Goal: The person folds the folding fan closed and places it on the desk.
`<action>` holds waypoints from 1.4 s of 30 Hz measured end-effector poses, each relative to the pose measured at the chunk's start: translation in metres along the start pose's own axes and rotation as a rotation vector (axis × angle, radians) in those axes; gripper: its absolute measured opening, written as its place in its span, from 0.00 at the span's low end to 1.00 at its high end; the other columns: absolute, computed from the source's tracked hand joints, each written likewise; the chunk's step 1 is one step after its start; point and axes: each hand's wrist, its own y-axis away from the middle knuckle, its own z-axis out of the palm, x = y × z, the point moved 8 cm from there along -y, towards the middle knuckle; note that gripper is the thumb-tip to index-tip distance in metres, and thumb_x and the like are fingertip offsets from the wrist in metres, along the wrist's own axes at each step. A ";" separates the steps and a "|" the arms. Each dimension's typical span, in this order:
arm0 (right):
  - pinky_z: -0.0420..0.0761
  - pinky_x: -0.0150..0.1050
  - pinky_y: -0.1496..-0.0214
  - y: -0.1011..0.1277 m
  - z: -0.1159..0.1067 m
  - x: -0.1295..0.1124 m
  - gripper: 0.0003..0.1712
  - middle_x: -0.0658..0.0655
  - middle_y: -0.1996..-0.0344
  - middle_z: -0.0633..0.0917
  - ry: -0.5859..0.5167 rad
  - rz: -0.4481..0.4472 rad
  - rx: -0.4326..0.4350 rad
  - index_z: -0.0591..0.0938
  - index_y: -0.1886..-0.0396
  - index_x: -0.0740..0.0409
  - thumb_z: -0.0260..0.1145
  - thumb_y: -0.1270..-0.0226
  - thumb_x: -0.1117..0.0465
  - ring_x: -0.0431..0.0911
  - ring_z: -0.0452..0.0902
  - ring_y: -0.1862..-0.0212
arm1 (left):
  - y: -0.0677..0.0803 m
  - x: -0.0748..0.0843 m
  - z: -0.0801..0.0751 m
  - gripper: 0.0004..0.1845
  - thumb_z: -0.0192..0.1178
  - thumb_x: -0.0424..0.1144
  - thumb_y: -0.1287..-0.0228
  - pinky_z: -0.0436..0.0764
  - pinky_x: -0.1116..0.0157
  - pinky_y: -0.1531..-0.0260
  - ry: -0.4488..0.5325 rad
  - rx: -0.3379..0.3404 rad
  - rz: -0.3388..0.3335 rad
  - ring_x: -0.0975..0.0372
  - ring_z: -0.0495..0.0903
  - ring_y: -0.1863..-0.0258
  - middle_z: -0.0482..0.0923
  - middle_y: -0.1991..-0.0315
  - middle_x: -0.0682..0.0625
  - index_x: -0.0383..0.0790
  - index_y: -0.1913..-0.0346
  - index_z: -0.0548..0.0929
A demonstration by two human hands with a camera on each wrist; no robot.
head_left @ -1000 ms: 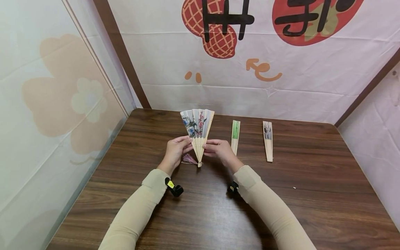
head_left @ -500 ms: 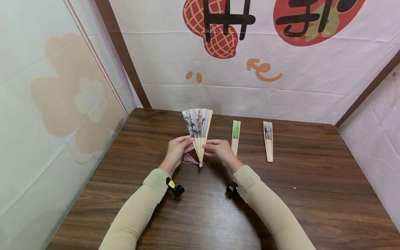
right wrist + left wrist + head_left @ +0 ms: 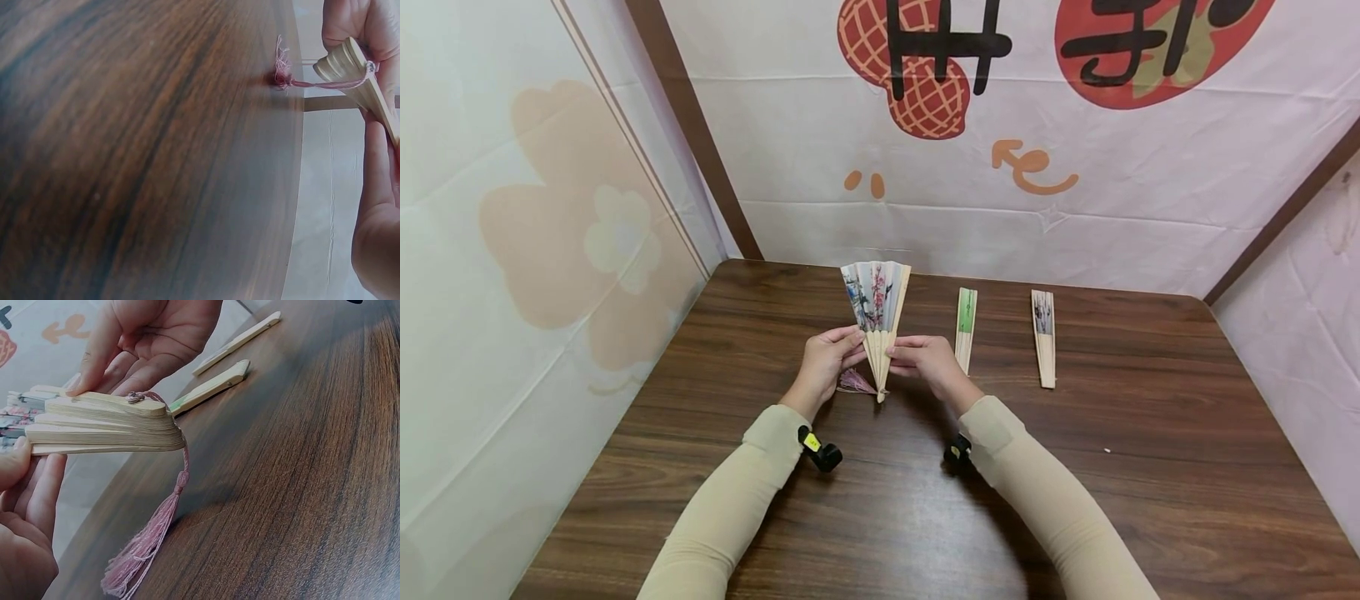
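A person's left hand (image 3: 823,360) and right hand (image 3: 929,360) pinch the ribs of a partly spread painted folding fan (image 3: 877,310) above the worktop (image 3: 1150,467); two folded fans, green (image 3: 965,329) and grey (image 3: 1043,337), lie flat at far right.

Long beige sleeves (image 3: 737,492), small black wrist cameras (image 3: 820,455), bare hands

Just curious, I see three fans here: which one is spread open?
The flower-painted fan held up in both hands, with the pink tassel. The green fan and the grey-printed fan lie folded shut on the table.
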 end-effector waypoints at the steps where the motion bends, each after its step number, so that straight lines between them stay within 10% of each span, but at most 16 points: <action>1: 0.90 0.43 0.51 0.000 0.000 0.000 0.16 0.53 0.69 0.87 0.000 0.000 -0.002 0.80 0.48 0.79 0.65 0.35 0.75 0.40 0.86 0.67 | 0.000 0.000 0.000 0.10 0.56 0.25 0.29 0.89 0.73 0.65 -0.002 -0.003 -0.001 0.69 0.87 0.73 0.87 0.74 0.57 0.41 0.63 0.85; 10: 0.91 0.39 0.54 0.001 0.001 0.001 0.17 0.54 0.68 0.87 0.015 0.003 -0.006 0.80 0.47 0.79 0.65 0.35 0.75 0.41 0.86 0.67 | -0.001 -0.002 0.003 0.18 0.54 0.27 0.27 0.89 0.73 0.61 -0.046 -0.048 -0.021 0.69 0.87 0.70 0.87 0.71 0.58 0.20 0.39 0.73; 18: 0.91 0.40 0.55 0.001 0.000 0.002 0.17 0.55 0.66 0.88 -0.001 0.002 0.004 0.80 0.47 0.79 0.65 0.34 0.75 0.41 0.86 0.67 | 0.001 0.000 0.005 0.08 0.57 0.28 0.29 0.89 0.72 0.60 -0.023 -0.067 -0.027 0.68 0.88 0.67 0.88 0.70 0.57 0.37 0.57 0.86; 42: 0.91 0.39 0.57 0.001 0.003 0.004 0.17 0.54 0.69 0.88 0.030 0.003 -0.010 0.80 0.48 0.79 0.66 0.35 0.74 0.41 0.86 0.69 | 0.003 0.000 0.008 0.18 0.59 0.28 0.30 0.89 0.71 0.57 -0.078 -0.093 -0.015 0.68 0.88 0.66 0.88 0.69 0.57 0.22 0.42 0.77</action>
